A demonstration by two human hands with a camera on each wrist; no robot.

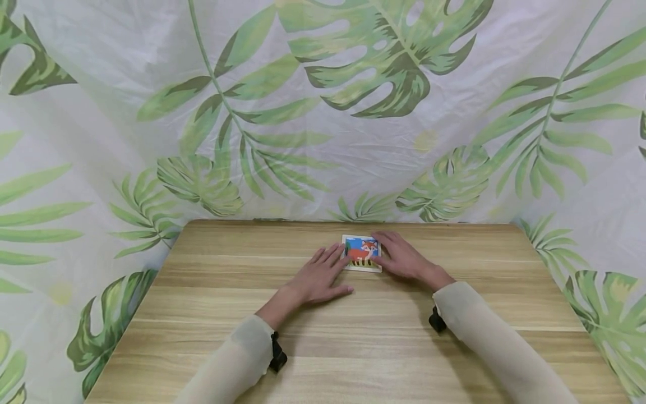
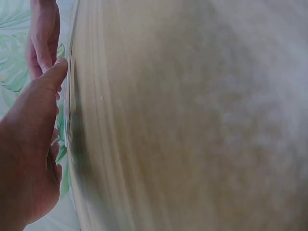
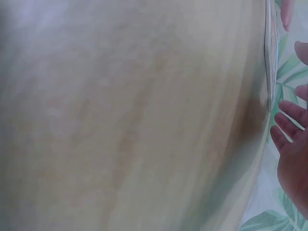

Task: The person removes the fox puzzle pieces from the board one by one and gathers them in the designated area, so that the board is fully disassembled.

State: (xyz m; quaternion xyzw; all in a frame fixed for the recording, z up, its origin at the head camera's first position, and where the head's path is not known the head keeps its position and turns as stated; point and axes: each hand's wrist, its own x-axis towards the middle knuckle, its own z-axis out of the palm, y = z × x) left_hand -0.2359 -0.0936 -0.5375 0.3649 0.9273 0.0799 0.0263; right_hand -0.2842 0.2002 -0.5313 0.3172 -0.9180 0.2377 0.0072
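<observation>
We see the small square fox-picture card (image 1: pixel 361 253) flat on the light wooden table (image 1: pixel 227 314), between our hands: left hand (image 1: pixel 323 275) and right hand (image 1: pixel 401 256) touch opposite edges, fingers straight, gripping nothing.

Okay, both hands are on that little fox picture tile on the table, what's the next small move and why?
Probably pinch its side edges and lift. The fox tile lies flat on the wooden table, the left hand touching its left edge and the right hand its right, fingers straight, nothing gripped yet.
</observation>
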